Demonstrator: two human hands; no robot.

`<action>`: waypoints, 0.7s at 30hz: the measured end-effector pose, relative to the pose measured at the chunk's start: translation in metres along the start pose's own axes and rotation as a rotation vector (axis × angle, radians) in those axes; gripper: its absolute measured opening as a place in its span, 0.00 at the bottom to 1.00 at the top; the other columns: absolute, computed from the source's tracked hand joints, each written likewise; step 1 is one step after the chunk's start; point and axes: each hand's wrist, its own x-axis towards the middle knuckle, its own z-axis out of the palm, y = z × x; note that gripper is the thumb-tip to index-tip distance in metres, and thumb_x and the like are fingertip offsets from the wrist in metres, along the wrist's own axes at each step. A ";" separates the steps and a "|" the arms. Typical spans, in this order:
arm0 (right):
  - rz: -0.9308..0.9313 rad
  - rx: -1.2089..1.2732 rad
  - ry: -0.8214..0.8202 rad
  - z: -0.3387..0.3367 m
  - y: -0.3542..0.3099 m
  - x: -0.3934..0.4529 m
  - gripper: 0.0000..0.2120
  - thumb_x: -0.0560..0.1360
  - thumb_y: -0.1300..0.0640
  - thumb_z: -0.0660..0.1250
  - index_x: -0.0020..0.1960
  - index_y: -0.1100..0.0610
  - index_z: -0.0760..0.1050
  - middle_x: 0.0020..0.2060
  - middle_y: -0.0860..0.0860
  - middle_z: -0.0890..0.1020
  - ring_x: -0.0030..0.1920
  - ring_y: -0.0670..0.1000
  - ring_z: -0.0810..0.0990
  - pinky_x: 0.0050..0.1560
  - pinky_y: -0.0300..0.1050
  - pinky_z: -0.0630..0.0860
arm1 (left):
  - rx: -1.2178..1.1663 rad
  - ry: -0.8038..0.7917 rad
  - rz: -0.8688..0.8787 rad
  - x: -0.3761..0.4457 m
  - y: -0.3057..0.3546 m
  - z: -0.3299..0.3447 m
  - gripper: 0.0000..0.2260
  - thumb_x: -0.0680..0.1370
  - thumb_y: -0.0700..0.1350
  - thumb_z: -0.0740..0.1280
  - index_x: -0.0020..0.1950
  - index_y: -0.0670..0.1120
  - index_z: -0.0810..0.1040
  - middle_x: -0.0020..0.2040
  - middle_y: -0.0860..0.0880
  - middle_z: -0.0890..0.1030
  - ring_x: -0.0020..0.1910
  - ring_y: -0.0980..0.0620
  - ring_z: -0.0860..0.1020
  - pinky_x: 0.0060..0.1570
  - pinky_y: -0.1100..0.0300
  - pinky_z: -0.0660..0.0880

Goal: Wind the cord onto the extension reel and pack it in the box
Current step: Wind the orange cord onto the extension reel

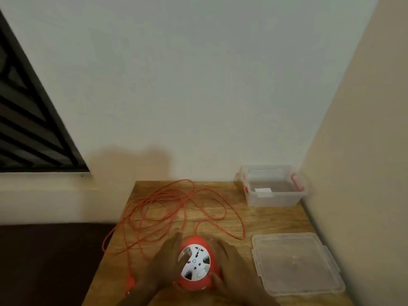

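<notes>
A red extension reel [195, 263] with a white socket face lies near the front of the wooden table [271, 219]. My left hand [164, 265] holds its left side and my right hand [227, 266] holds its right side, fingers wrapped along the red shell. The orange cord [174, 206] lies unwound in loose loops across the table's left half, with part of it hanging over the left edge. Its plug end [130, 282] hangs by the front left edge. A clear plastic box [273, 186] with red latches stands open at the back right corner.
The box's clear lid [295, 263] lies flat on the table, right of the reel. A white wall runs behind the table and a beige wall closes the right side. A dark surface lies lower to the left of the table.
</notes>
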 end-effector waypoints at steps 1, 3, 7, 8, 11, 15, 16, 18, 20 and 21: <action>0.061 0.094 -0.009 0.006 -0.003 -0.002 0.37 0.75 0.35 0.57 0.78 0.44 0.47 0.76 0.48 0.59 0.73 0.48 0.60 0.71 0.50 0.61 | -0.028 0.004 -0.032 0.002 -0.003 0.005 0.31 0.85 0.59 0.58 0.84 0.47 0.55 0.83 0.47 0.62 0.81 0.49 0.61 0.78 0.57 0.57; 0.221 0.222 0.013 0.022 -0.003 0.001 0.39 0.72 0.36 0.62 0.78 0.44 0.50 0.72 0.49 0.64 0.69 0.47 0.65 0.69 0.49 0.64 | -0.122 0.008 -0.071 0.010 -0.007 0.011 0.26 0.85 0.55 0.61 0.81 0.48 0.63 0.78 0.48 0.70 0.76 0.49 0.68 0.74 0.57 0.62; 0.414 0.420 0.134 0.041 -0.014 0.011 0.38 0.69 0.38 0.72 0.72 0.41 0.58 0.62 0.44 0.72 0.63 0.44 0.70 0.65 0.44 0.68 | -0.497 0.019 -0.236 0.023 -0.001 0.014 0.17 0.81 0.48 0.70 0.70 0.47 0.77 0.65 0.48 0.81 0.65 0.47 0.79 0.68 0.53 0.73; 0.418 0.404 0.147 0.042 -0.017 0.016 0.39 0.67 0.38 0.74 0.72 0.41 0.59 0.59 0.41 0.72 0.62 0.44 0.71 0.62 0.43 0.69 | -0.567 0.009 -0.269 0.027 -0.001 0.011 0.16 0.81 0.47 0.71 0.68 0.48 0.78 0.62 0.49 0.81 0.63 0.48 0.79 0.65 0.53 0.74; 0.416 0.393 0.153 0.036 -0.021 0.029 0.38 0.65 0.42 0.76 0.69 0.37 0.59 0.54 0.34 0.69 0.58 0.43 0.71 0.56 0.42 0.68 | -0.711 -0.069 -0.356 0.040 -0.003 -0.004 0.11 0.80 0.48 0.71 0.61 0.48 0.81 0.57 0.51 0.84 0.54 0.50 0.82 0.54 0.56 0.77; 0.407 0.462 0.167 -0.002 -0.026 0.054 0.40 0.64 0.40 0.74 0.71 0.31 0.58 0.64 0.42 0.66 0.65 0.46 0.68 0.63 0.49 0.72 | -1.088 -0.097 -0.375 0.055 -0.001 -0.039 0.10 0.79 0.45 0.73 0.50 0.38 0.82 0.47 0.38 0.88 0.41 0.43 0.88 0.36 0.54 0.81; 0.376 0.446 0.160 -0.012 -0.027 0.060 0.40 0.65 0.38 0.73 0.71 0.30 0.56 0.66 0.41 0.64 0.66 0.46 0.66 0.63 0.50 0.72 | -1.178 -0.108 -0.374 0.060 0.002 -0.047 0.10 0.79 0.44 0.72 0.47 0.37 0.82 0.47 0.36 0.88 0.39 0.41 0.87 0.33 0.54 0.81; 0.282 0.335 0.130 -0.032 -0.032 0.071 0.40 0.65 0.35 0.72 0.70 0.27 0.54 0.68 0.38 0.59 0.67 0.46 0.62 0.63 0.45 0.69 | -1.338 -0.158 -0.337 0.068 0.011 -0.062 0.11 0.79 0.46 0.73 0.48 0.37 0.81 0.44 0.36 0.87 0.38 0.41 0.87 0.32 0.53 0.82; 0.175 0.223 0.110 -0.051 -0.036 0.076 0.40 0.65 0.36 0.71 0.71 0.26 0.52 0.72 0.38 0.52 0.71 0.49 0.57 0.66 0.47 0.64 | -1.459 -0.221 -0.312 0.073 0.022 -0.074 0.16 0.76 0.50 0.74 0.57 0.39 0.82 0.47 0.38 0.86 0.44 0.39 0.86 0.37 0.49 0.84; 0.121 0.159 0.110 -0.060 -0.037 0.079 0.40 0.66 0.36 0.71 0.71 0.27 0.52 0.75 0.40 0.49 0.73 0.51 0.54 0.67 0.50 0.62 | -1.490 -0.253 -0.312 0.074 0.025 -0.079 0.20 0.74 0.52 0.74 0.60 0.41 0.82 0.50 0.38 0.85 0.48 0.38 0.85 0.42 0.47 0.85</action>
